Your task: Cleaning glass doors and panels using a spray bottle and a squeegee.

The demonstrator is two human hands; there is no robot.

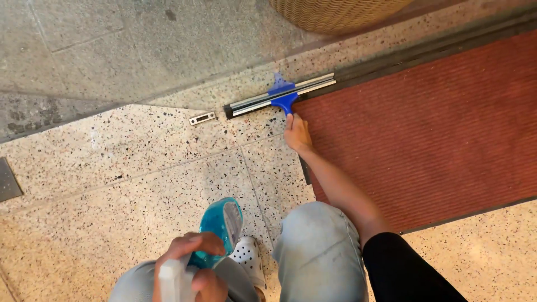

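Observation:
My right hand (297,133) reaches out low and grips the blue handle of a squeegee (281,95). Its metal blade lies along the bottom edge of a glass pane (128,50), at floor level. Close to my lap, my left hand (196,267) holds a spray bottle (220,226) with blue liquid and a white trigger head. I am crouched, with my knees in light jeans at the bottom of the view.
A red doormat (430,128) lies to the right on the speckled terrazzo floor (123,184). A small metal floor plate (202,118) sits left of the squeegee. A woven basket (335,12) stands beyond the glass. A white perforated shoe (249,258) shows between my knees.

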